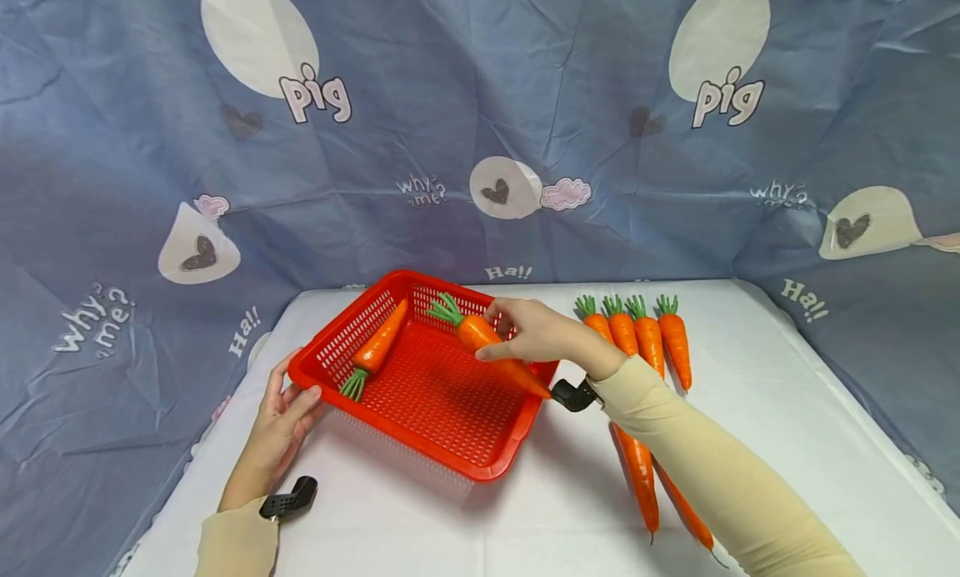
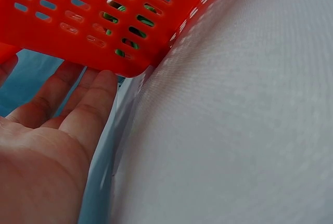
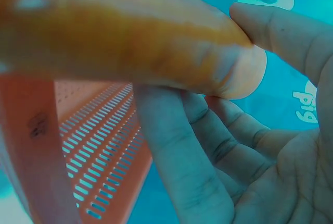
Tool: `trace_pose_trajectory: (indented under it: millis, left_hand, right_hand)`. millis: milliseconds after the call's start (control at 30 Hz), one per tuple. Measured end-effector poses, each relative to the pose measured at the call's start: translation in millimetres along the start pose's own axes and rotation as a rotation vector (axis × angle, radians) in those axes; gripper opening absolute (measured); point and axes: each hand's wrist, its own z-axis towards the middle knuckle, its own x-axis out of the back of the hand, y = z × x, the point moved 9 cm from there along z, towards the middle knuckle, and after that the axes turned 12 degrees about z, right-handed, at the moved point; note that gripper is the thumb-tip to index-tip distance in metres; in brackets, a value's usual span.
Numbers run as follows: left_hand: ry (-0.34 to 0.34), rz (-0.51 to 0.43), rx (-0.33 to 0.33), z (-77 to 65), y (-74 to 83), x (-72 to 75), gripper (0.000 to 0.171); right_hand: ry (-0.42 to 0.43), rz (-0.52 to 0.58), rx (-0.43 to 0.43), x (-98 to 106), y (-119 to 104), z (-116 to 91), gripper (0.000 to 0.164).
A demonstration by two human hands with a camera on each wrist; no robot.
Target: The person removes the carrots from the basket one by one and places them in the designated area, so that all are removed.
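Observation:
A red plastic basket (image 1: 408, 435) with slotted walls sits slightly turned on the white-covered table. At its left corner my left hand (image 1: 276, 434) holds the rim, thumb on top and fingers beneath; the left wrist view shows those fingers against the basket's wall (image 2: 78, 31). My right hand (image 1: 538, 337) pinches a carrot (image 1: 477, 333) between thumb and fingers over the basket's right part. Its green top points to the back left, its tip hangs near the right rim. Another carrot (image 1: 382, 342) lies inside along the left wall, green top toward the front.
On the table's right side, several carrots (image 1: 675, 343) lie in a row with tops to the back. More carrots (image 1: 639, 481) lie nearer the front, partly hidden under the right forearm. A blue printed cloth (image 1: 420, 127) hangs behind the white tabletop (image 1: 795, 444).

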Motion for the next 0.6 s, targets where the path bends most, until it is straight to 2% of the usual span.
trace_pose_trajectory:
  millis: [300,500,600]
  left_hand:
    - [-0.002,0.016,-0.002,0.7,-0.1,-0.1,0.069]
    - [-0.011,0.011,-0.010,0.2,1.6,-0.3,0.068]
    - [-0.007,0.010,-0.003,-0.1,1.0,0.2,0.068]
  right_hand:
    - [0.018,0.046,-0.038,9,12,-11,0.051]
    - [0.021,0.172,-0.131,18,24,-20,0.051]
    - [0.019,0.200,-0.141,20,26,-25,0.051]
